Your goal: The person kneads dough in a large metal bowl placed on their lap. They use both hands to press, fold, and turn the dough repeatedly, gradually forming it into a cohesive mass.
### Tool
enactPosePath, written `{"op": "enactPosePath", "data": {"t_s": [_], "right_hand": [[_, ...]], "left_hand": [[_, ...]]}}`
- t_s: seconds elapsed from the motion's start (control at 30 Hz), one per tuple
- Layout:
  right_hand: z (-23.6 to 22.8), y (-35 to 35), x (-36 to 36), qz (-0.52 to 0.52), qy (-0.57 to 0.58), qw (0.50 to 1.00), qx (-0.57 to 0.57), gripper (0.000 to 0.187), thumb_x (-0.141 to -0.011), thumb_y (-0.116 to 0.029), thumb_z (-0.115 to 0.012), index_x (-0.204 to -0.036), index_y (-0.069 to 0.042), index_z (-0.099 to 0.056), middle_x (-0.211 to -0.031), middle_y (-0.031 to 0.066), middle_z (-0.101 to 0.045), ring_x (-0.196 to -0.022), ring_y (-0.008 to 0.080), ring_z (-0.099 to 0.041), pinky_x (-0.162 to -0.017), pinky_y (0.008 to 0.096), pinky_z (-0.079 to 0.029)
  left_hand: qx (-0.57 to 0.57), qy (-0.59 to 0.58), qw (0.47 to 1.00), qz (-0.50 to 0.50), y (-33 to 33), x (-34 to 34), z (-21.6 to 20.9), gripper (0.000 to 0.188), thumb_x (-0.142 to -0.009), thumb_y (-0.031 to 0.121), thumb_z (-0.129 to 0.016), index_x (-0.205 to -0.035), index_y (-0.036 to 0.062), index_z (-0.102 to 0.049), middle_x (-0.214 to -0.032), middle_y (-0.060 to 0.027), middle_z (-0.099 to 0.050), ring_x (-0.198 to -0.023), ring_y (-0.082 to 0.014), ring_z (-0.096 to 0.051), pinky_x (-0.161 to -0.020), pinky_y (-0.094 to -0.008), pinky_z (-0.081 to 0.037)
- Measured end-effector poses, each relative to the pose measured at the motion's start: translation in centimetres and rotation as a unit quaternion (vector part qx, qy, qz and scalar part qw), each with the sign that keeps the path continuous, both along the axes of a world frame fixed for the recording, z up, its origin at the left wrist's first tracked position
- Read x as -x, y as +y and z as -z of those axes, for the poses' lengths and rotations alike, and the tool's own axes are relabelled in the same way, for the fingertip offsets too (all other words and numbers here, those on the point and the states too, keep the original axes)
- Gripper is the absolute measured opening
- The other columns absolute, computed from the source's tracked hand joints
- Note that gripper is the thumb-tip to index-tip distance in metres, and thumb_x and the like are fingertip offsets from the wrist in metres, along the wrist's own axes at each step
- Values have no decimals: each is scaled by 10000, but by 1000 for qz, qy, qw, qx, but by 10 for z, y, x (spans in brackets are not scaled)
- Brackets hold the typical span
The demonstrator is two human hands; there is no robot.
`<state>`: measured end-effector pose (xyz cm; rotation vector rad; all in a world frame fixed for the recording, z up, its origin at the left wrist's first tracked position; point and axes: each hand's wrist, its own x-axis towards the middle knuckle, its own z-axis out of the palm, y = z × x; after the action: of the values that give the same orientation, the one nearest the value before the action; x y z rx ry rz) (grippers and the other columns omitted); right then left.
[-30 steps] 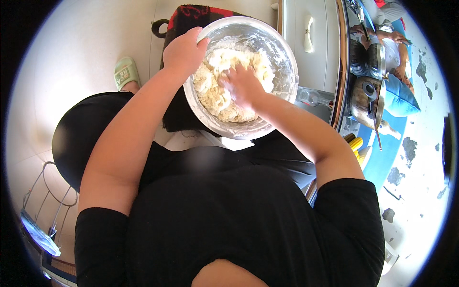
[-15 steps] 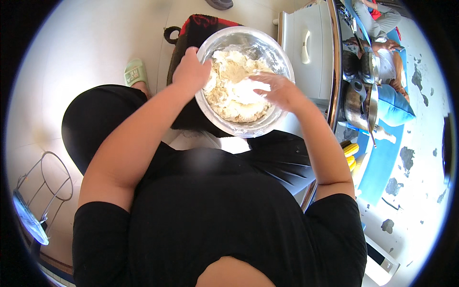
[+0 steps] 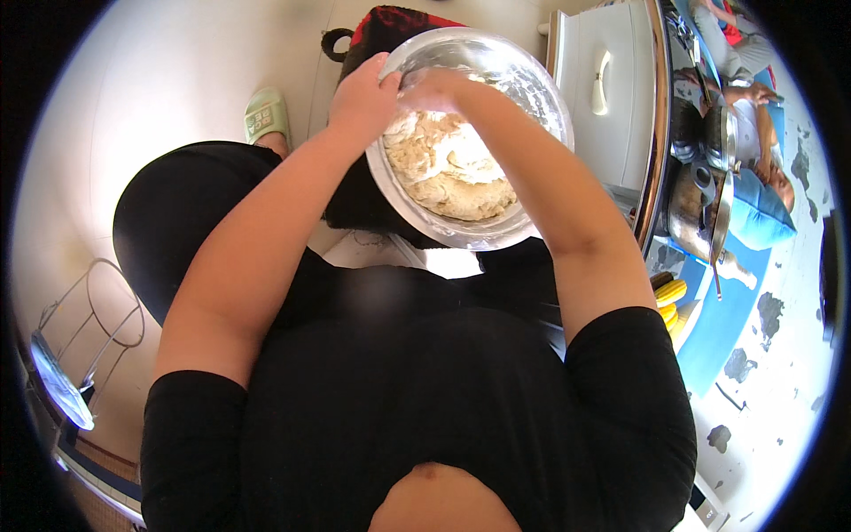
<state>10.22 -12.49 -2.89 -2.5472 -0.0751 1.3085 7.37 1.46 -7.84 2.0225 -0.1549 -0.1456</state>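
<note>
A wide metal mixing bowl (image 3: 483, 236) rests on a black and red padded seat (image 3: 381, 37) in front of me. Rough, floury dough (image 3: 456, 197) lies in it, with a whitish wet-looking patch on top and flour smeared up the far wall. My left hand (image 3: 362, 102) grips the bowl's rim at its left side, thumb on the inner side. Deep inside the bowl, against its far left wall, is my right hand (image 3: 434, 91), dusted with flour at the dough's edge. Its fingers are hidden and blurred.
A light grey cabinet (image 3: 607, 106) stands close to the right of the bowl. Beyond it are a metal pot (image 3: 691, 213) with a ladle and some yellow corn cobs (image 3: 671, 297). Another person (image 3: 749, 115) is at the far right. A wire stand (image 3: 115, 306) is at the left.
My right hand has moved from the bowl's right side across to its far left wall. The view has shifted slightly. My left hand stays at the rim.
</note>
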Motion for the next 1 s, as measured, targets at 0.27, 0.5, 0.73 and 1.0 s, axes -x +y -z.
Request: {"op": "enactPosePath", "data": {"t_s": [0.27,0.5,0.73,1.0], "right_hand": [[-48,-5,89,-232,-141,962,-33,603,-601,-359,-739,-1153,-202,-555,-1275,49,-443,-1108,288,-405,-932,470,-345],[-38,-62,153,-190,-227,955,3,504,-575,-129,-753,-1052,-169,-595,-1165,79,-481,-1008,271,-462,-804,394,-445],[0,-14,102,-263,-165,947,86,458,-623,-152,-696,-1059,-151,-556,-1004,90,-507,-928,259,-506,-697,327,-488],[21,-7,74,-139,-222,958,120,583,-667,-149,-654,-1217,-171,-464,-1121,119,-500,-1095,289,-473,-816,379,-457]], "left_hand": [[-62,-10,995,78,11,-14,-8,411,-847,319,-492,-1203,115,-500,-1111,-117,-580,-1017,-284,-546,-857,-357,-427],[-81,29,992,88,11,-10,-26,413,-853,325,-482,-1209,117,-495,-1077,-102,-599,-969,-267,-572,-822,-350,-442],[-78,13,993,86,10,-8,-21,409,-852,320,-481,-1201,108,-499,-1050,-108,-609,-926,-266,-590,-801,-352,-451],[-85,31,994,66,16,-9,-26,478,-826,348,-511,-1226,95,-449,-1098,-118,-584,-1014,-281,-552,-839,-379,-432]]}}
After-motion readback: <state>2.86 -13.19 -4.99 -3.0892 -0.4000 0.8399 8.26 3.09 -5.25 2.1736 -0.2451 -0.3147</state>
